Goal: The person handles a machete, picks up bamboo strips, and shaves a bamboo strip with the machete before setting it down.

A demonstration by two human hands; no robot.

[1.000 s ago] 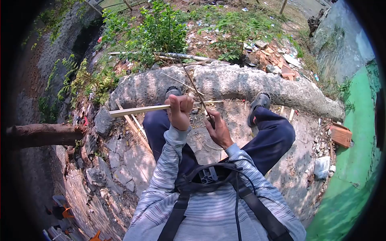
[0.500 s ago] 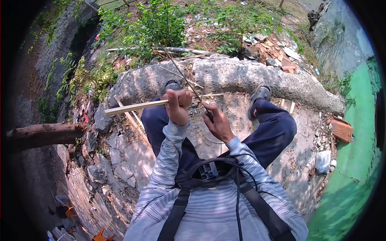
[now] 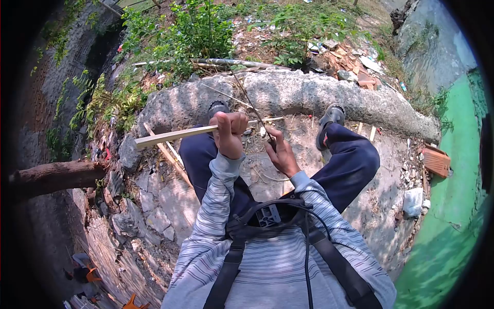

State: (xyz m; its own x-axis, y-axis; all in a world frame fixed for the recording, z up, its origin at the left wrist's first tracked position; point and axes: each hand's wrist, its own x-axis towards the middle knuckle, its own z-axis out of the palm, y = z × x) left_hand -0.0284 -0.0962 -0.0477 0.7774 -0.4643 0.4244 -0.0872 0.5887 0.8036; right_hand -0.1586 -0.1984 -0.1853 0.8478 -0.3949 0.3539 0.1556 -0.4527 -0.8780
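Left hand (image 3: 230,136): just left of the frame's centre, its fingers were curled firmly around a pale strip (image 3: 172,137).
Pale strip: straight, flat-sided and wood-like, it jutted toward the left of the frame and ended in a squared tip.
Right hand (image 3: 283,156): near the centre, apart from the left hand, it gripped the dark handle of a knife-like tool (image 3: 250,104).
Knife-like tool: long, thin and dark, it slanted toward the upper middle; whether it touched the strip could not be told.
Sleeves (image 3: 212,206): grey-blue cloth with fine dark stripes.
Kerb (image 3: 298,95): rough, pitted and stone-like, it curved across the upper middle.
Loose sticks (image 3: 167,157): slim and pale, they lay left of centre.
Block (image 3: 436,160): orange and clay-like, it sat at the right beside a green surface (image 3: 453,201).
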